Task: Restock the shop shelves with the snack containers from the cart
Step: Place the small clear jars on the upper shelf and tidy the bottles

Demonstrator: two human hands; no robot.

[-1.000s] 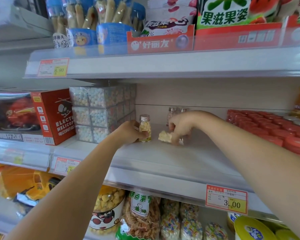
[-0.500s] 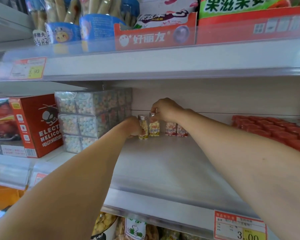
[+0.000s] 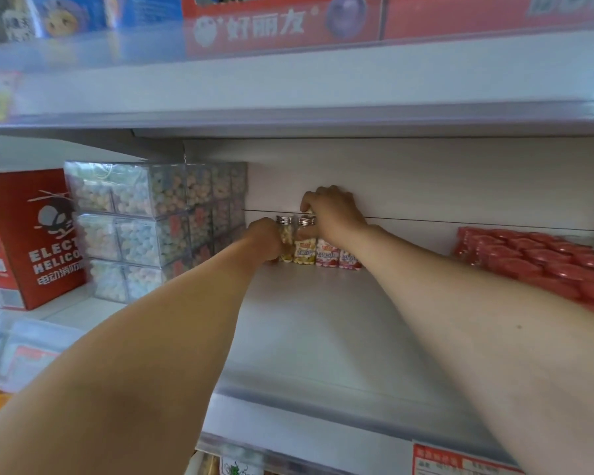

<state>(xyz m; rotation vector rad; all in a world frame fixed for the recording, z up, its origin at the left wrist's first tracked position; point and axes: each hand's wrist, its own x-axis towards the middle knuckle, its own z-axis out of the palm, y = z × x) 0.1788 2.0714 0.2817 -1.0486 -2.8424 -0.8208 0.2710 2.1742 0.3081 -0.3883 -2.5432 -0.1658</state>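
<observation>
Snack containers stand in a short row at the far back of the shelf, close to the white back panel; whether they touch it cannot be told. They are small upright cylinders of clear plastic or glass. The two on the left show ribbed silver screw caps and pale, lumpy pieces inside.

The left hand is curled round the leftmost jar, gripping its side, with the cap showing above the knuckles. The right hand arches over from above, its fingers bent down and pinching the cap of the second jar, which has a yellow label band. The two hands are close together, with only these two jars between them. Just right of them, under the right wrist, are two pink-labelled jars, standing side by side and touching.

The shelf is smooth white painted metal, matte, with a clear plastic strip along its near edge and a red-and-white price tag clipped there. At the left stands a stack of clear boxes, square-edged and filled with small pastel balls. Further left is a red cardboard box printed with a helicopter. At the right lies a tight bed of round red lids, glossy and flat. Overhead, the upper shelf carries a red carton behind a clear lip.
</observation>
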